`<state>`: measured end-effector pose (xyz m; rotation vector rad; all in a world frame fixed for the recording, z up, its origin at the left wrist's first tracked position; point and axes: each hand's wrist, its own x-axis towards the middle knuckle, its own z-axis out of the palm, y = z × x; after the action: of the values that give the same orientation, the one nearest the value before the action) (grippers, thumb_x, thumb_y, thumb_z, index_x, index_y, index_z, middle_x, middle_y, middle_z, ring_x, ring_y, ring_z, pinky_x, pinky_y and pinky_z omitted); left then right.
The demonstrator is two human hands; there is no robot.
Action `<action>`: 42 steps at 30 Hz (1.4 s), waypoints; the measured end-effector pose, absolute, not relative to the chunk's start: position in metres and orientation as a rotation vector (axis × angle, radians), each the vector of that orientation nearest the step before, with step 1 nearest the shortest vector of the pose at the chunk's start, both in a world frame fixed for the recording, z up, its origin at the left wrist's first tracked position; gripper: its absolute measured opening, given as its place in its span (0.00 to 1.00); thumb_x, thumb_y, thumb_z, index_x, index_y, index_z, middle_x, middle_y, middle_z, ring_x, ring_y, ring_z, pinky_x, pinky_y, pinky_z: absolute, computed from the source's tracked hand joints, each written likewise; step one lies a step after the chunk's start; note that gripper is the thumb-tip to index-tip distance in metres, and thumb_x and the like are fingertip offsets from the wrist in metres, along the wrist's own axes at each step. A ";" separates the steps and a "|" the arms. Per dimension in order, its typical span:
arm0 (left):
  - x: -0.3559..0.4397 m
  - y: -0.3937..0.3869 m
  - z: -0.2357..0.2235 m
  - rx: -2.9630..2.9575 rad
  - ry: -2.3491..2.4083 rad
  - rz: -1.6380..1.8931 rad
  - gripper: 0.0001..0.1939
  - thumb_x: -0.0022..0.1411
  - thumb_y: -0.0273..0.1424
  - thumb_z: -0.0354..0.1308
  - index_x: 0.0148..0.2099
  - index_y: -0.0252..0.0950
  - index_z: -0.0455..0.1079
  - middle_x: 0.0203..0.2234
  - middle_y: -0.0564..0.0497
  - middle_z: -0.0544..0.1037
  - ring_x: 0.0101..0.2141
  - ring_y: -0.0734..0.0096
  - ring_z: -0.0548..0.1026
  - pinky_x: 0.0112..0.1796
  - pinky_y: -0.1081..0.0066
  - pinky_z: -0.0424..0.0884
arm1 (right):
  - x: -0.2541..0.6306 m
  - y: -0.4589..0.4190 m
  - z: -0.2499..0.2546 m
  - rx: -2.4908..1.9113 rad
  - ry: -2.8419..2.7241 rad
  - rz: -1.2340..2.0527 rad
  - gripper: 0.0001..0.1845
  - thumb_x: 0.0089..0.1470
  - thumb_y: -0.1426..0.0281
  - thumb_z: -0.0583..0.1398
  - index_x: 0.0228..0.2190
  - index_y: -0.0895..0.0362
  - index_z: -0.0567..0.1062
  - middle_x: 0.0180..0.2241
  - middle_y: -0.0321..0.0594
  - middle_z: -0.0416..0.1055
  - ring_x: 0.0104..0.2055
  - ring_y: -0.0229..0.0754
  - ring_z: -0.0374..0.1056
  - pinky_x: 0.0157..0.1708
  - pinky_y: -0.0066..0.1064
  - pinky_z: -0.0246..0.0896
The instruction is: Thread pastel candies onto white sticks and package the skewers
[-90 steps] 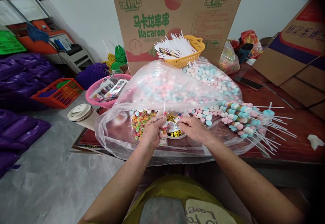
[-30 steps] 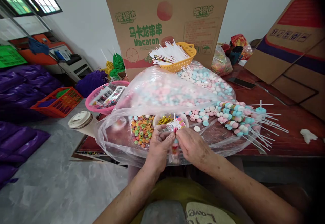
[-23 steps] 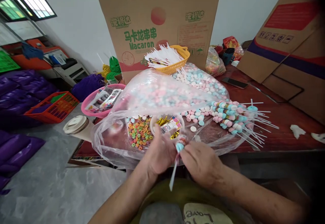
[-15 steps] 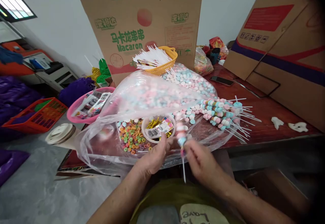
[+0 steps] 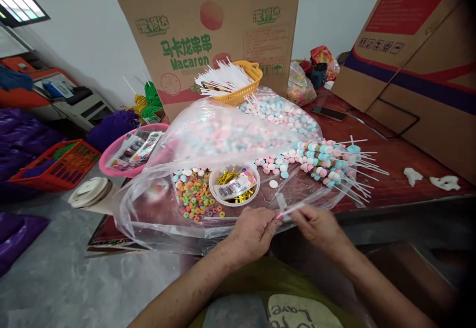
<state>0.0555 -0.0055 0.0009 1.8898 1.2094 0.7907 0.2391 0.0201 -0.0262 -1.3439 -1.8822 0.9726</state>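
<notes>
My left hand point(image 5: 256, 228) is closed in a fist near the table's front edge, around a candy skewer whose candies its fingers hide. Out of the fist toward the right runs the skewer's white stick point(image 5: 292, 211), with a pink bit where it leaves the fingers. My right hand point(image 5: 320, 229) pinches that stick, fingers closed. A clear plastic strip point(image 5: 281, 202) stands up just behind it. Beyond my hands is a white bowl point(image 5: 212, 195) with gold twist ties point(image 5: 243, 198) and a printed packet point(image 5: 236, 183). Finished-looking candy skewers point(image 5: 327, 162) lie piled at the right.
Colourful ring candies point(image 5: 195, 194) lie left of the bowl. A big plastic bag point(image 5: 208, 124) of pastel candies fills the middle. Behind stand a yellow basket point(image 5: 247, 90) of white sticks and a carton point(image 5: 186, 25). A pink basket point(image 5: 128, 171), a phone point(image 5: 329, 113) and another carton point(image 5: 420, 85) are around.
The skewer, upright in my right hand before, has turned sideways and its candies are now inside my left fist. My left hand has closed and moved right; my right hand has moved right along the stick.
</notes>
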 end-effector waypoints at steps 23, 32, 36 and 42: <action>0.090 0.030 -0.085 1.964 0.832 0.618 0.07 0.48 0.29 0.60 0.20 0.39 0.70 0.22 0.46 0.72 0.35 0.59 0.69 0.47 0.59 0.58 | 0.252 -0.015 -0.145 -1.363 -1.695 0.966 0.28 0.58 0.64 0.49 0.58 0.62 0.55 0.40 0.47 0.73 0.41 0.40 0.70 0.43 0.35 0.66; 0.018 0.058 -0.010 1.871 1.694 0.616 0.15 0.59 0.35 0.48 0.40 0.34 0.73 0.28 0.49 0.77 0.29 0.69 0.71 0.34 0.70 0.67 | 0.297 0.000 -0.108 -1.544 -1.470 0.714 0.18 0.58 0.61 0.51 0.41 0.61 0.71 0.28 0.42 0.72 0.23 0.36 0.67 0.27 0.30 0.66; -0.004 0.079 -0.003 1.892 2.028 0.297 0.17 0.60 0.38 0.47 0.41 0.35 0.72 0.31 0.47 0.77 0.32 0.65 0.73 0.33 0.70 0.66 | 0.285 0.001 -0.101 -1.494 -1.585 0.721 0.16 0.56 0.63 0.53 0.40 0.58 0.72 0.29 0.41 0.74 0.24 0.36 0.68 0.29 0.31 0.67; -0.026 0.102 -0.004 2.026 2.139 -0.311 0.28 0.52 0.48 0.53 0.48 0.34 0.67 0.45 0.37 0.72 0.45 0.51 0.71 0.40 0.63 0.66 | 0.279 -0.002 -0.103 -1.399 -1.745 0.640 0.13 0.56 0.66 0.53 0.40 0.55 0.73 0.29 0.41 0.75 0.27 0.39 0.71 0.29 0.31 0.69</action>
<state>-0.0261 0.1015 -0.0036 2.0265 2.1393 -0.3115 0.2795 -0.0021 -0.1025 -1.3991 -1.7446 0.6395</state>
